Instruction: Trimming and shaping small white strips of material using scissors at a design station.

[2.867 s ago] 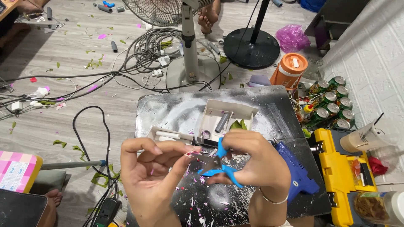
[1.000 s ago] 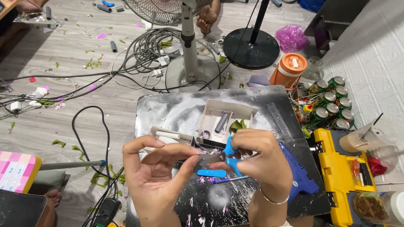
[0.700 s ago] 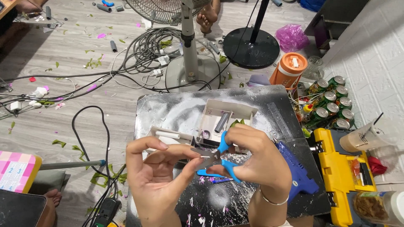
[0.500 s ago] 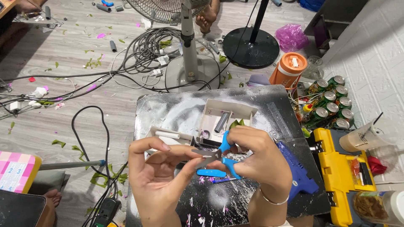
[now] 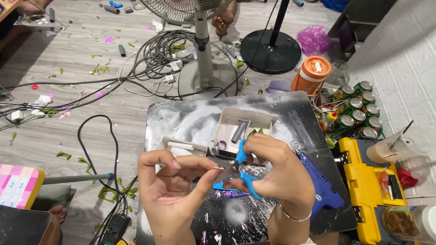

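My right hand grips blue-handled scissors, blades pointing left toward my left hand. My left hand is held palm up, thumb and forefinger pinching something tiny at the blade tips; what it is I cannot make out. Both hands hover over a black board dusted white and scattered with small pink and white scraps. Just beyond the hands sit an open white box holding a grey cylinder and a flatter white tray of white sticks.
A blue glue gun lies right of my right hand. A yellow toolbox, green cans, an orange-lidded jar and a lidded cup crowd the right. A fan stand, cables and a bare foot are beyond.
The scissors' handles have opened and closed between frames while staying in my right hand. My left hand's fingers have stayed pinched at the blade tips, shifting only slightly.
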